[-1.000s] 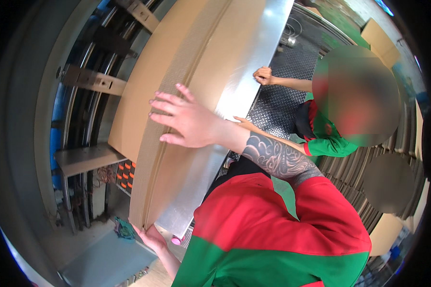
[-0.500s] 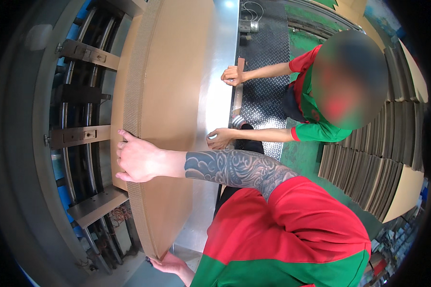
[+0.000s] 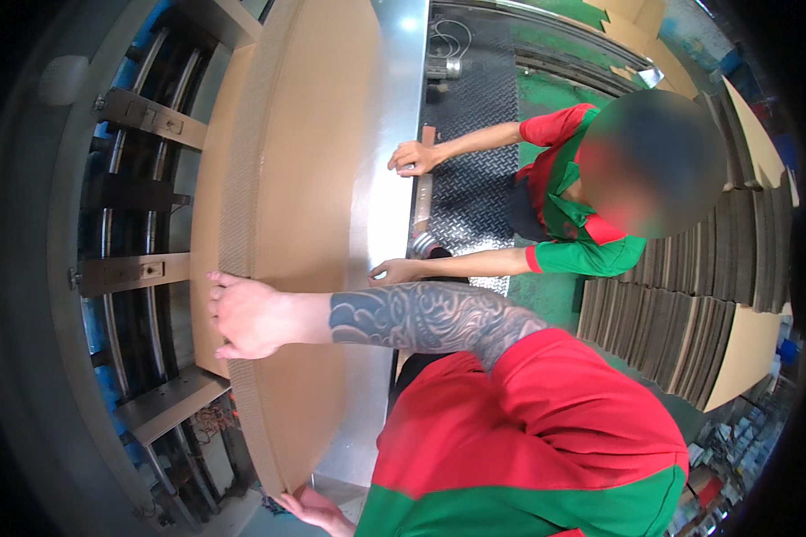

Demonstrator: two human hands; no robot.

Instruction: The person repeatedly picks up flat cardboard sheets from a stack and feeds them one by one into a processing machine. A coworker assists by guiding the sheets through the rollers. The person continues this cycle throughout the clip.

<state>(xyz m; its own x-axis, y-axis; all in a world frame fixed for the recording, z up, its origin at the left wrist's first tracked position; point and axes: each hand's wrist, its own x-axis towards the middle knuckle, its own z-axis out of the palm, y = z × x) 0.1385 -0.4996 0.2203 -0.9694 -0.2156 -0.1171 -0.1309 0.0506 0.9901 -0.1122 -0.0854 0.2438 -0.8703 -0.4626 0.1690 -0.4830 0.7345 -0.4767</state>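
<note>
A bundle of brown corrugated cardboard sheets lies lengthwise on a shiny metal table, its layered edge facing the machine on the left. My right hand, on a tattooed forearm, reaches across the bundle. Its fingers curl over that layered edge, with their tips partly hidden. At the near lower corner my left hand holds the cardboard from the end, its fingers mostly out of sight. Across the table, a co-worker's two hands rest at the metal edge, apart from mine.
To the left stands a machine with metal rods and brackets. The metal table runs along the cardboard's right side. Beyond it are a co-worker in red and green, a tread-plate floor and tall cardboard stacks.
The whole view has shifted a little, so the machine, cardboard and co-worker appear farther left and slightly lower. Both my hands stay on the cardboard; the co-worker's hands remain by the table edge.
</note>
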